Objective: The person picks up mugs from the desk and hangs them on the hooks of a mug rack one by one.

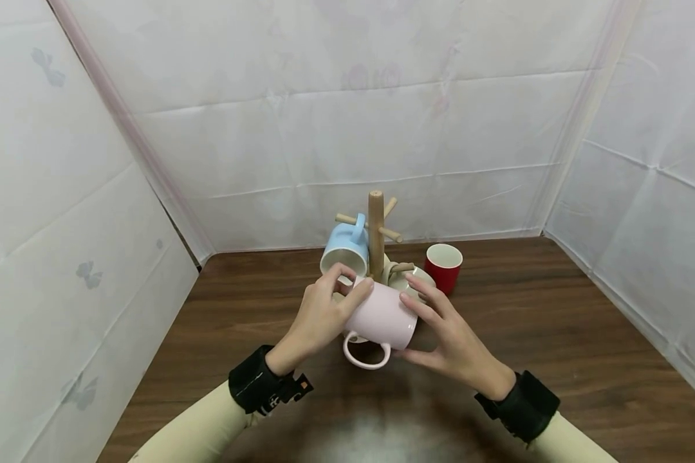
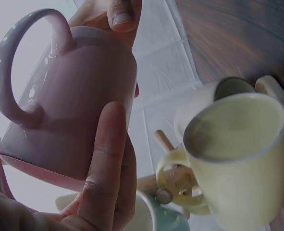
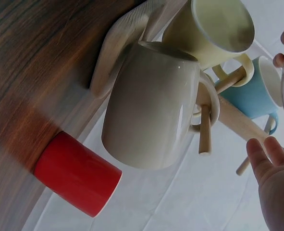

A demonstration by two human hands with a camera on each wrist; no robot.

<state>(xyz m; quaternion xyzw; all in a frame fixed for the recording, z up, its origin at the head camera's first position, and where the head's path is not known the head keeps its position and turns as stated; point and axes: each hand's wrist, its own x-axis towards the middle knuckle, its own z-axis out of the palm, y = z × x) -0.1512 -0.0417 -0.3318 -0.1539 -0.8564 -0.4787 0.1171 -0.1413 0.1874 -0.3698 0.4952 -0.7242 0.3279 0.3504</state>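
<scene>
A pink mug (image 1: 382, 315) is tilted on its side in front of the wooden mug tree (image 1: 376, 231), its handle towards me. My left hand (image 1: 324, 308) grips its left end, thumb on top; in the left wrist view this end shows the rim. My right hand (image 1: 448, 334) holds the right end between spread fingers and thumb. On the tree hang a light blue mug (image 1: 347, 247), a pale yellow mug (image 2: 242, 163) and an off-white mug (image 3: 151, 106). The pink mug and hands hide much of the tree's lower part in the head view.
A red mug (image 1: 443, 273) stands upright on the dark wood table (image 1: 533, 321), right of the tree. Bare pegs (image 1: 391, 234) stick out near the tree's top. White sheeting (image 1: 347, 128) closes off the back and both sides.
</scene>
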